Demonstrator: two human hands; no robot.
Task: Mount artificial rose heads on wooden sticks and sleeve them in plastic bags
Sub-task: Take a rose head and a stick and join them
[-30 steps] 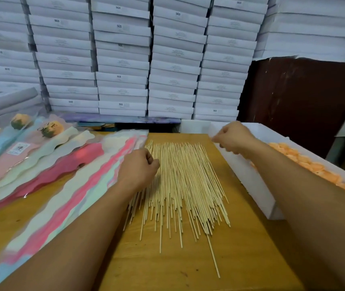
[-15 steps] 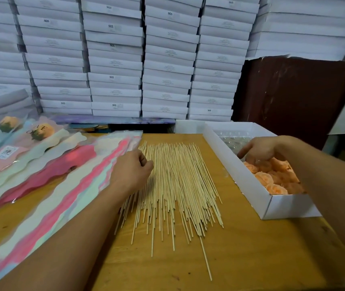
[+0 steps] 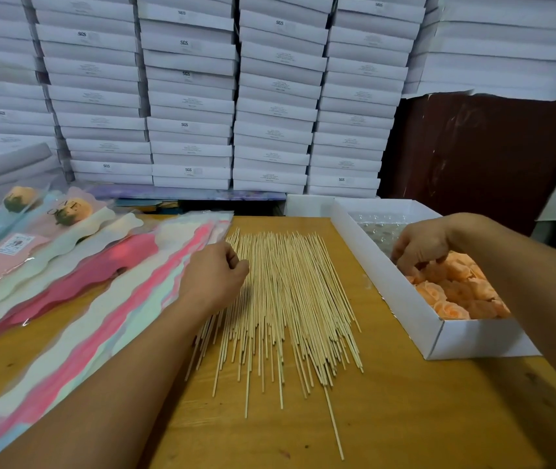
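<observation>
Since a moment ago my right hand [image 3: 420, 245] has dipped deeper into the long white cardboard box [image 3: 395, 292], among the peach fabric rose heads [image 3: 456, 292].

From left to right: pastel wavy-edged plastic sleeve bags [image 3: 100, 299] fan across the wooden worktop [image 3: 405, 418]. My left hand [image 3: 214, 277] rests on the spread of thin pale wooden sticks [image 3: 290, 299], fingers curled; I cannot tell whether they pinch one. My right fingers are bent down onto the roses; whether they hold one is hidden.

Risks, as I judge: dragging several sticks at once, or crushing soft petals. The roses look small, layered and light.
</observation>
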